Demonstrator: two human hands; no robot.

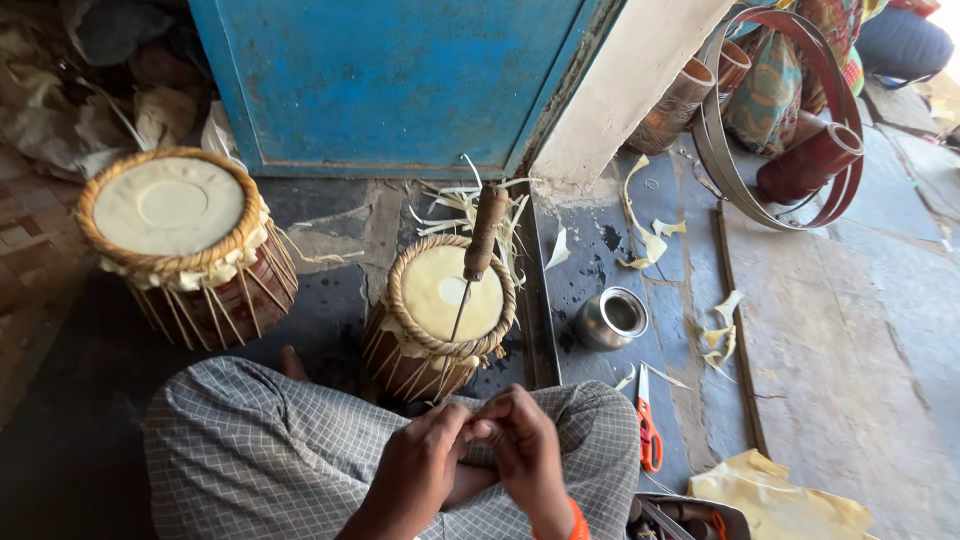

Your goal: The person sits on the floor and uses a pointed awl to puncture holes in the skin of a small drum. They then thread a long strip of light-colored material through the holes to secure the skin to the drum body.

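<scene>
My left hand and my right hand meet over my lap, just above my crossed legs in checked cloth. Their fingertips are pinched together on something small that the fingers hide. An orange band circles my right wrist. Right in front of my knees stands a small drum with a pale skin and a braided rim. An awl with a wooden handle lies across its top, metal tip toward me.
A larger drum stands at the left. A small metal pot and orange-handled scissors lie on the floor to the right, among pale hide scraps. Behind are a blue door, drum shells and metal hoops. Yellow cloth lies bottom right.
</scene>
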